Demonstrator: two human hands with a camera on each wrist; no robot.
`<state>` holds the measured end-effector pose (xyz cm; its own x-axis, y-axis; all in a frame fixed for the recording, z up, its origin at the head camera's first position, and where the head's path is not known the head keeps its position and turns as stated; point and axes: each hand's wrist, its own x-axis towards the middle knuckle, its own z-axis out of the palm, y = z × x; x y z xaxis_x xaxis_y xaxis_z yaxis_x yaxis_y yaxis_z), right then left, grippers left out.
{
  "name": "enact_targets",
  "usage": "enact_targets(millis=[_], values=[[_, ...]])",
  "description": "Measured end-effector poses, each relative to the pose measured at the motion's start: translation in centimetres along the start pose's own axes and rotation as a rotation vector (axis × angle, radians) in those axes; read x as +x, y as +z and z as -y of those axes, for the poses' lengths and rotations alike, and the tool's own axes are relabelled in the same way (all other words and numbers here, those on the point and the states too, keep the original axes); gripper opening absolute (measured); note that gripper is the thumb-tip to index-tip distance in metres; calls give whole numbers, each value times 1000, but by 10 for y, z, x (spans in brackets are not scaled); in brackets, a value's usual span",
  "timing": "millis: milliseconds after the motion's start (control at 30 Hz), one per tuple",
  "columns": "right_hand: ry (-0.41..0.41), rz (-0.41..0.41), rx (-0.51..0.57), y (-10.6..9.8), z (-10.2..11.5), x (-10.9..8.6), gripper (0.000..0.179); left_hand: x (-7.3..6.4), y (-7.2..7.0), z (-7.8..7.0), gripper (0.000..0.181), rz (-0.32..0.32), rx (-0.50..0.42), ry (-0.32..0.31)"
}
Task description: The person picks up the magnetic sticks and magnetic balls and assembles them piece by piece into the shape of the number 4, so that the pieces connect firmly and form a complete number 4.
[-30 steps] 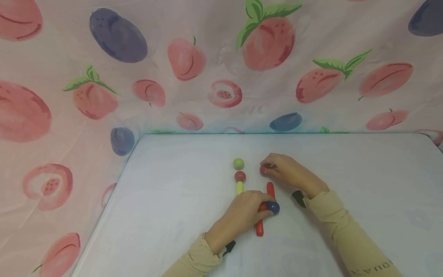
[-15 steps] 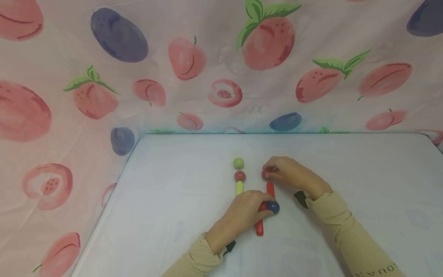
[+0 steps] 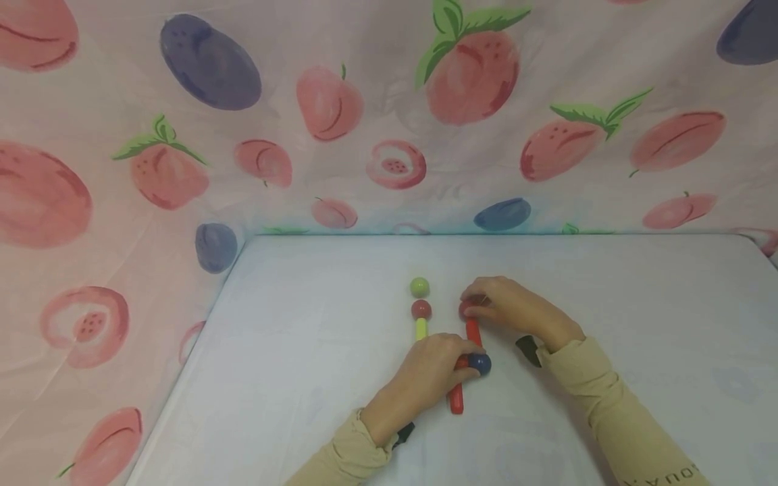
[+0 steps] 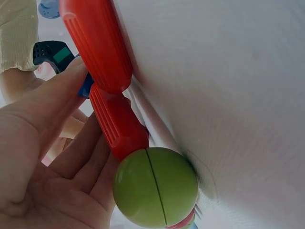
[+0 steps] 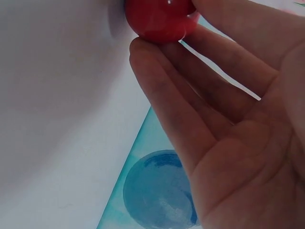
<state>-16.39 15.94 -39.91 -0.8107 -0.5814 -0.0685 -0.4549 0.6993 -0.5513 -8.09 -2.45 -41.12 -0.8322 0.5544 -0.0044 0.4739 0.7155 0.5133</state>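
In the head view my left hand (image 3: 425,368) pinches a dark blue ball (image 3: 480,364) between thumb and fingers. From that ball a red rod (image 3: 473,333) runs toward the back, and another red rod (image 3: 456,399) lies nearer the front. My right hand (image 3: 510,307) pinches a red ball (image 5: 162,19), which sits right at the far end of the back rod. Close by the left palm, the left wrist view shows a green ball (image 4: 155,187) at the end of a short red rod (image 4: 119,121); the left hand hides this ball in the head view.
Left of the right hand, a second red ball (image 3: 421,310) sits at the end of a yellow-green rod (image 3: 421,329), partly behind the left hand. A light green ball (image 3: 419,287) lies just beyond it. Fruit-patterned cloth (image 3: 395,101) borders the white table (image 3: 608,283) at the back and left.
My right hand has brought the red ball toward me, down to the red rod's far end. That end has shifted slightly left. The left hand has stayed in place on the blue ball.
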Motion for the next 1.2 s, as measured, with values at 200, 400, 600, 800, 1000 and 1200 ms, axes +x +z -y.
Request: enact_targets(millis=[200,400,600,800,1000,1200], values=[[9,2,6,0,1,0,22,0,-1,0,26,14,-32,-22],[26,1,8,0,2,0,24,0,-2,1,29,11,-43,-12],[15,-4,5,0,3,-1,23,0,-3,2,30,13,-38,-9],[12,-11,11,1,4,-2,24,-1,-3,4,31,21,-45,-2],[13,-29,2,2,3,-4,28,0,-2,7,31,23,-61,9],[10,-63,-16,3,4,-8,28,-1,-2,9,31,20,-79,9]])
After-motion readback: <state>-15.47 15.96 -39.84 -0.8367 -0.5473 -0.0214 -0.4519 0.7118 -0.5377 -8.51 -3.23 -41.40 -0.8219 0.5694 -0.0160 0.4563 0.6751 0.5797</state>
